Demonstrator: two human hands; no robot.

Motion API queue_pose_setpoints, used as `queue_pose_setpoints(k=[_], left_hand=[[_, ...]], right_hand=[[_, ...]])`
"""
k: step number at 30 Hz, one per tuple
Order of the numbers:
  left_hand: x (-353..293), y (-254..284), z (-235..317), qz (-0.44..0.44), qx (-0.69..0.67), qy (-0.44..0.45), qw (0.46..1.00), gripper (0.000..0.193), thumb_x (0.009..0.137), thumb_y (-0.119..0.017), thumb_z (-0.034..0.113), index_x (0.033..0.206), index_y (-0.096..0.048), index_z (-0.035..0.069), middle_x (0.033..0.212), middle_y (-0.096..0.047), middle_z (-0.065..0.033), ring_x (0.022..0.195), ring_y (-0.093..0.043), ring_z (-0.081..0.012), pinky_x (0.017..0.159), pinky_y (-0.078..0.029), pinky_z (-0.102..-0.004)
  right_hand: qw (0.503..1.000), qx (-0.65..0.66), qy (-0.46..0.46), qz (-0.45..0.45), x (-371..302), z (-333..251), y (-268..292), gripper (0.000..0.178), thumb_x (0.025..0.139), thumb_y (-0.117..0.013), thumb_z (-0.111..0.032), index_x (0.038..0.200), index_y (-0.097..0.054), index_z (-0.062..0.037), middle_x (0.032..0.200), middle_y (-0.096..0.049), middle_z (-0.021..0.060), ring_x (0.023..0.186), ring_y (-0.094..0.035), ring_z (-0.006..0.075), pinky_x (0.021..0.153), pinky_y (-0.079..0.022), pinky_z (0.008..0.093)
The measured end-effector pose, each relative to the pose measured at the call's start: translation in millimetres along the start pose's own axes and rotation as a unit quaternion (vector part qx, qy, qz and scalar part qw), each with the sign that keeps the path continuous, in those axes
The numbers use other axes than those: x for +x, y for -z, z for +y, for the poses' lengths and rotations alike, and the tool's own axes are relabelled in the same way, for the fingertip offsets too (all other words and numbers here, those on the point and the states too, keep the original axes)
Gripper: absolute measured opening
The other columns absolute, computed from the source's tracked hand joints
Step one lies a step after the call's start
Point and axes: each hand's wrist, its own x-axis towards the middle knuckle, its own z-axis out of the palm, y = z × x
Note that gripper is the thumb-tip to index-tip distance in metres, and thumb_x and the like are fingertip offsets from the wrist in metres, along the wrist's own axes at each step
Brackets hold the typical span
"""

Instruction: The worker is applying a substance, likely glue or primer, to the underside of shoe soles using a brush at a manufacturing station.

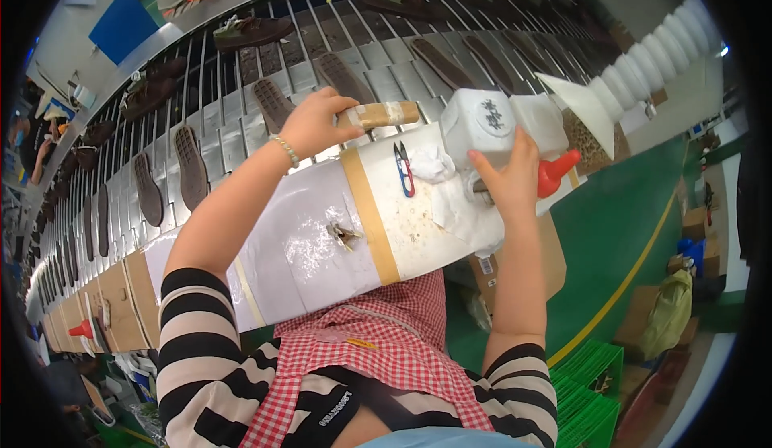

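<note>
My left hand [315, 126] is closed around one end of a tan, tape-wrapped block [378, 116] with whitish patches, above the bench's far edge. My right hand [513, 176] is at the near side of a white plastic container [470, 132] with a round cap. Its thumb and forefinger are apart and seem to touch the container; the other fingers are mostly hidden. A red cone-shaped nozzle [556, 174] sticks out just right of that hand. Between my hands, thread snips [404, 170] lie on the white board [418, 231], beside crumpled white tissue [434, 165].
Beyond the board runs a slatted conveyor [233, 102] with brown shoe soles [191, 166] and dark shoes [253, 33]. A white ribbed duct with a hood [591, 106] reaches in from the right. Green crates [591, 384] stand on the floor to my right.
</note>
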Motion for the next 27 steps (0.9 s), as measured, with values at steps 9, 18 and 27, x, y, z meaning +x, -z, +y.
queue_pose_setpoints(k=[9, 18, 27], left_hand=[[24, -58, -14, -0.02, -0.027, -0.005, 0.999, 0.049, 0.078, -0.08, 0.035, 0.119, -0.07, 0.009, 0.104, -0.06, -0.0103, 0.106, -0.059, -0.0287, 0.091, -0.05, -0.0384], [47, -85, -2, -0.001, -0.004, -0.05, 0.999, 0.051, 0.075, -0.08, 0.04, 0.116, -0.072, 0.01, 0.104, -0.061, -0.0104, 0.107, -0.057, -0.031, 0.093, -0.048, -0.0402], [73, -111, 37, -0.112, 0.053, -0.054, 0.991, 0.07, 0.076, -0.078, 0.043, 0.135, -0.059, 0.011, 0.114, -0.064, -0.011, 0.115, -0.058, -0.0325, 0.095, -0.048, -0.0433]], right_hand=[[0.994, 0.013, -0.111, -0.011, 7, -22, -19, 0.11, 0.069, -0.089, -0.041, 0.148, -0.03, 0.006, 0.146, -0.033, 0.0297, 0.133, -0.042, 0.0451, 0.109, -0.04, 0.0477], [0.996, 0.032, -0.074, 0.04, 11, -30, 3, 0.106, 0.068, -0.09, -0.038, 0.147, -0.032, 0.002, 0.143, -0.035, 0.0279, 0.134, -0.04, 0.043, 0.109, -0.038, 0.0488], [0.997, 0.05, -0.047, 0.037, 0, -26, 0, 0.105, 0.067, -0.09, -0.035, 0.146, -0.032, 0.0015, 0.141, -0.036, 0.0267, 0.131, -0.041, 0.0432, 0.107, -0.04, 0.0498]])
